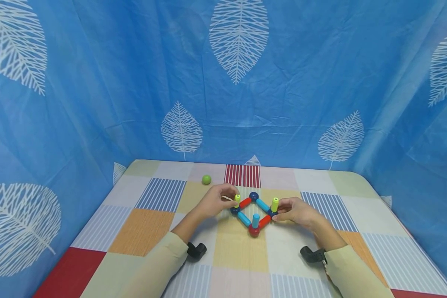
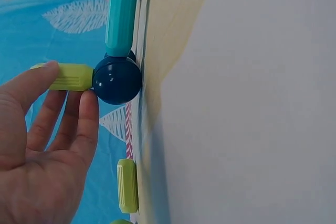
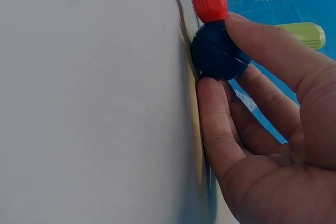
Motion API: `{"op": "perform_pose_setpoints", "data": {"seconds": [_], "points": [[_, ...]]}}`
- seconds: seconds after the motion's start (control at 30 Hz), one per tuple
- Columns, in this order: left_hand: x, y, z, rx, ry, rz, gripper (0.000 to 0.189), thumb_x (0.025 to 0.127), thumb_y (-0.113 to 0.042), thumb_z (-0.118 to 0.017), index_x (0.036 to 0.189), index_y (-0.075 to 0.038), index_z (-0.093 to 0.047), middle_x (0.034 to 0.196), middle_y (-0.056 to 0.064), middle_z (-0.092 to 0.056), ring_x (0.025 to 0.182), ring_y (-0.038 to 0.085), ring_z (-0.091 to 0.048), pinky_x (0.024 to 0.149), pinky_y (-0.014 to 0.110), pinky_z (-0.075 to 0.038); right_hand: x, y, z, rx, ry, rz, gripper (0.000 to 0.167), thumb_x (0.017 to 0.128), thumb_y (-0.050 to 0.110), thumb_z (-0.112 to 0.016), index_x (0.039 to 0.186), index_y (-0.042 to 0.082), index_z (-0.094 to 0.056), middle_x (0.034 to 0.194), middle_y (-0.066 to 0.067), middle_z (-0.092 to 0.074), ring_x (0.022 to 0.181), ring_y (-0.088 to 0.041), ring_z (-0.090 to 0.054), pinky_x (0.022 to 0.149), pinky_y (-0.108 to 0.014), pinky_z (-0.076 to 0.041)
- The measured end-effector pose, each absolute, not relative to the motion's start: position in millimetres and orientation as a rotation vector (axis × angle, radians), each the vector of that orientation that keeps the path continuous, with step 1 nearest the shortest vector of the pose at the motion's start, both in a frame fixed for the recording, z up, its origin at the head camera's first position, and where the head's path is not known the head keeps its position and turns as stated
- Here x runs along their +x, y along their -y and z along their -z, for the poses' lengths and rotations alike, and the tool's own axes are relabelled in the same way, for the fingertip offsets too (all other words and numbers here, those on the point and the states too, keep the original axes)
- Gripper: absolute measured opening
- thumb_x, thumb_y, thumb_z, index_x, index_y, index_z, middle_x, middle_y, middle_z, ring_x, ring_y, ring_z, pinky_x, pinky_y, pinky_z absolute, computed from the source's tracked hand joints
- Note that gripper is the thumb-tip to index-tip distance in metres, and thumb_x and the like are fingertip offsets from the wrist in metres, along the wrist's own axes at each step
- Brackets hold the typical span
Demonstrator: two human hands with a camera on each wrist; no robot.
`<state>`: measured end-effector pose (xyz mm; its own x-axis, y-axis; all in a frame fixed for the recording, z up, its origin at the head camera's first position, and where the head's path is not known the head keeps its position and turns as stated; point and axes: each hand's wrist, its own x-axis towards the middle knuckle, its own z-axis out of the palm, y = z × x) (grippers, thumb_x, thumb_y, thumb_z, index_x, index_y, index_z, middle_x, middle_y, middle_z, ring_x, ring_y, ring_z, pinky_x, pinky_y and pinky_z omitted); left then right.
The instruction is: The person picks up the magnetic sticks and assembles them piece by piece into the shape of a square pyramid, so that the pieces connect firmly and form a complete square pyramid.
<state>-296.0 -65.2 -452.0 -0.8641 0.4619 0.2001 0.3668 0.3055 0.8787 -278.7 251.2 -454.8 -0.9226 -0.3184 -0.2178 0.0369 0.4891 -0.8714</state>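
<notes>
A four-sided frame of toy rods and balls lies on the table, with dark blue balls at three corners and a red ball at the near one. Red rods and light blue rods form its sides. My left hand pinches the upright lime green rod on the left dark blue ball. At the right corner, my right hand holds the dark blue ball between thumb and fingers. Another lime green rod stands on that ball. From the red ball rises a light blue rod.
Beyond my left hand a green ball sits on the table. A loose lime green rod lies near it in the left wrist view. A patchwork cloth covers the table, and blue leaf-print curtains surround its back and sides.
</notes>
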Motion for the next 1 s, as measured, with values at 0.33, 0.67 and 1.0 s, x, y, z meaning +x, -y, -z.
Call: {"op": "perform_pose_setpoints", "data": {"seconds": [0.33, 0.67, 1.0], "points": [[-297, 69, 457, 0.785, -2.485, -1.342, 0.048, 0.090, 0.001, -0.074, 0.135, -0.008, -0.059, 0.117, 0.009, -0.071, 0.110, 0.022, -0.068, 0.094, 0.031, -0.059, -278, -250, 456, -0.286, -2.470, 1.358, 0.033, 0.081, 0.014, -0.087, 0.109, 0.001, -0.075, 0.097, -0.006, -0.074, 0.088, -0.017, -0.065, 0.075, -0.028, -0.056], [-296, 79, 451, 0.822, -2.264, -1.296, 0.049, 0.093, 0.005, -0.068, 0.138, -0.009, -0.058, 0.104, 0.007, -0.072, 0.096, 0.018, -0.070, 0.085, 0.031, -0.059, -275, -246, 448, -0.327, -2.666, 1.270, 0.034, 0.084, 0.015, -0.084, 0.112, -0.001, -0.075, 0.103, -0.013, -0.077, 0.093, -0.019, -0.071, 0.079, -0.029, -0.058], [-308, 49, 449, 0.775, -2.549, -1.126, 0.042, 0.103, -0.004, -0.057, 0.144, -0.010, -0.055, 0.137, 0.009, -0.063, 0.124, 0.024, -0.063, 0.105, 0.041, -0.053, -236, -223, 420, -0.320, -2.540, 1.004, 0.018, 0.078, 0.013, -0.087, 0.082, 0.005, -0.071, 0.071, -0.002, -0.070, 0.064, -0.014, -0.064, 0.061, -0.031, -0.056]]}}
